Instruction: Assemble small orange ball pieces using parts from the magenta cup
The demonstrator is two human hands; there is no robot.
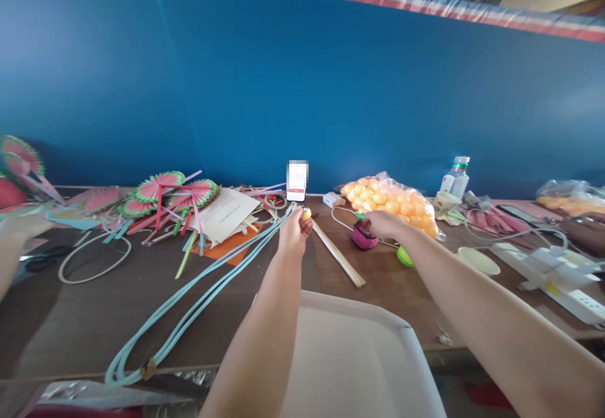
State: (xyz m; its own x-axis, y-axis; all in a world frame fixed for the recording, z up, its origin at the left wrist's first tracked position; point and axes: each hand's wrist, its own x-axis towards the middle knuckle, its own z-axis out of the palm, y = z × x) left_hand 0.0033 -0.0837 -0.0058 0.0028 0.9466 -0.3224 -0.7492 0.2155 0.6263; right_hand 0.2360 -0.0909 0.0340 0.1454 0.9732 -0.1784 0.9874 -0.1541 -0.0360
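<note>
My left hand (293,229) is stretched out over the brown table (70,323), fingers pinched round a small orange ball (306,212). My right hand (382,224) reaches further right and closes on a magenta object (363,236) lying on the table, just in front of a clear bag of orange balls (394,202). A green-yellow piece (404,256) lies under my right wrist. A pale wooden stick (338,255) lies between the two hands.
Long light-blue strips (189,304) run across the table. Pink and green paper fans (174,192) and papers lie at the left. A bottle (456,178), power strip (562,279), small bowl (478,260) and white tray (359,355) are near. Another person's hand (19,229) is at far left.
</note>
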